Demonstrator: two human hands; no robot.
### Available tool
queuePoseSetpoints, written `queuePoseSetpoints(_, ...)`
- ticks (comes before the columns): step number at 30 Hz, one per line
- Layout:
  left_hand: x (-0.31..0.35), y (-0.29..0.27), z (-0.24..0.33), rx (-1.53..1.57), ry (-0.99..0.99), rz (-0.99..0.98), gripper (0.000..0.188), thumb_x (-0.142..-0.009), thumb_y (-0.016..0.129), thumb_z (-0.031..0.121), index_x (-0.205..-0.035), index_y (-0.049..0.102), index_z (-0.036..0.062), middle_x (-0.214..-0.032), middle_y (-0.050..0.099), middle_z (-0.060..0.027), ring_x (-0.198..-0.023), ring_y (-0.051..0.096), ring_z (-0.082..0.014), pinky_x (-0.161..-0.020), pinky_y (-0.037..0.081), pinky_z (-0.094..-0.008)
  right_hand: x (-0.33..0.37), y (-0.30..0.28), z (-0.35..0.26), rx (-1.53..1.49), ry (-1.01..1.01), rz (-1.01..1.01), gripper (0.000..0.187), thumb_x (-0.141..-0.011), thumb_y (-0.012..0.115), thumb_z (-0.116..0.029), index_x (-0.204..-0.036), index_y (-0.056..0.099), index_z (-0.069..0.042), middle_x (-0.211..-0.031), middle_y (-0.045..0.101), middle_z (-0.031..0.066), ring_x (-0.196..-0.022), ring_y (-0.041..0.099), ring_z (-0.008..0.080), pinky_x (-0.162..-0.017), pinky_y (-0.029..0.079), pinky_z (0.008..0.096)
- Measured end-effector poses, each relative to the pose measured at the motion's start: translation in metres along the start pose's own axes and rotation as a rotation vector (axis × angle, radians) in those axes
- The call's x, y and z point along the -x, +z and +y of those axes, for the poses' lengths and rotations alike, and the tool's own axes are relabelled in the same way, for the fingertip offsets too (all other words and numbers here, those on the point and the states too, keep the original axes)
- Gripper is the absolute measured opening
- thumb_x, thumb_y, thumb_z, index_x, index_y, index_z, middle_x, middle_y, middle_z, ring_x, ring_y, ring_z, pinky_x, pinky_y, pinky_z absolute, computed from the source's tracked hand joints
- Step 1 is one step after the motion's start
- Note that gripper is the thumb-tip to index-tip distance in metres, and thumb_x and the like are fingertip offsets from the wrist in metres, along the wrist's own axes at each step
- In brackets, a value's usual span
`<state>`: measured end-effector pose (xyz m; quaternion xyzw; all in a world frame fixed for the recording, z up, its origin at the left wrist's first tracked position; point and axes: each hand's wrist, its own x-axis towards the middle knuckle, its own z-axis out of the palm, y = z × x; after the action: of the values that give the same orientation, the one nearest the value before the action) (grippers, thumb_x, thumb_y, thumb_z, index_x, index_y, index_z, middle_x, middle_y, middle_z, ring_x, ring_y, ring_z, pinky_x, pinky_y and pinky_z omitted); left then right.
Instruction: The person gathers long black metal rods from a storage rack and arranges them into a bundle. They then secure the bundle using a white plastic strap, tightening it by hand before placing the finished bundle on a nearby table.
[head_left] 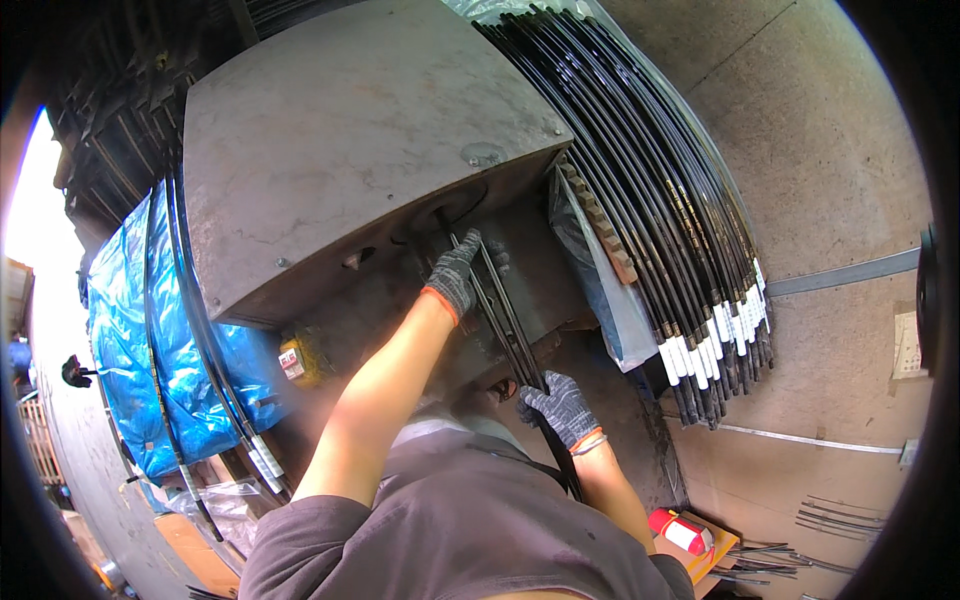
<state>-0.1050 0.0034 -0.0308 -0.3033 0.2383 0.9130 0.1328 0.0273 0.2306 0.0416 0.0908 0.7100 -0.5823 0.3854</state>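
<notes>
My left hand [457, 275], in a grey knitted glove with an orange cuff, is closed around long thin black hoses [515, 340] just below the machine's opening. Their upper ends reach into the dark front of a grey metal housing [370, 130]; whether they enter a hole there is hard to make out. Lower down and to the right, my right hand [563, 410], gloved alike, is closed around the same hoses near my waist. From there the hoses run down beside my body, where my arm and shirt partly hide them.
A thick row of black hoses with white labels [650, 210] lies right of the housing. Left of it, several hoses hang over a blue plastic sheet [130, 330]. A yellow roll [305, 360] sits below the housing. At lower right lies a red-and-white bottle-like object [682, 531].
</notes>
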Motion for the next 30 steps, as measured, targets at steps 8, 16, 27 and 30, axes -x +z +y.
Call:
queuePoseSetpoints(8,0.005,0.004,0.001,0.030,-0.022,0.006,0.035,-0.092,0.053,0.040,-0.085,0.064,0.0070,-0.077,0.067,-0.0091,-0.070,0.065,-0.0253,-0.065,0.056,-0.0412,0.004,0.001,-0.005,0.033,0.002,0.065,0.010,-0.082,0.063,-0.007,-0.080,0.056,-0.001,-0.063,0.059,0.0072,-0.053,0.055,0.0128,-0.049,0.045,0.0275)
queuePoseSetpoints(16,0.001,0.006,-0.001,0.148,-0.045,-0.080,0.030,-0.092,0.054,0.036,-0.093,0.064,0.0079,-0.085,0.068,-0.0098,-0.075,0.066,-0.0255,-0.069,0.056,-0.0426,-0.022,-0.018,0.042,0.432,-0.147,0.190,0.041,-0.081,0.068,-0.025,-0.104,0.059,0.007,-0.092,0.064,0.0211,-0.083,0.063,0.0297,-0.076,0.049,0.0360)
queuePoseSetpoints(27,0.102,0.027,-0.045,0.107,0.019,-0.424,0.036,-0.088,0.063,0.026,-0.115,0.054,0.0045,-0.104,0.064,-0.0121,-0.098,0.063,-0.0271,-0.084,0.054,-0.0395,0.012,-0.035,0.051,0.230,0.014,-0.293,0.022,-0.092,0.056,-0.021,-0.095,0.060,0.000,-0.079,0.066,0.0075,-0.076,0.061,0.0140,-0.072,0.049,0.0293)
queuePoseSetpoints(30,0.115,0.035,-0.046,-0.030,0.081,-0.527,0.039,-0.086,0.065,0.027,-0.115,0.053,0.0028,-0.104,0.064,-0.0119,-0.098,0.063,-0.0255,-0.086,0.053,-0.0379,0.016,-0.025,0.039,0.165,-0.038,-0.362,0.025,-0.094,0.054,-0.023,-0.098,0.061,0.001,-0.082,0.067,0.0070,-0.081,0.061,0.0146,-0.077,0.048,0.0294)
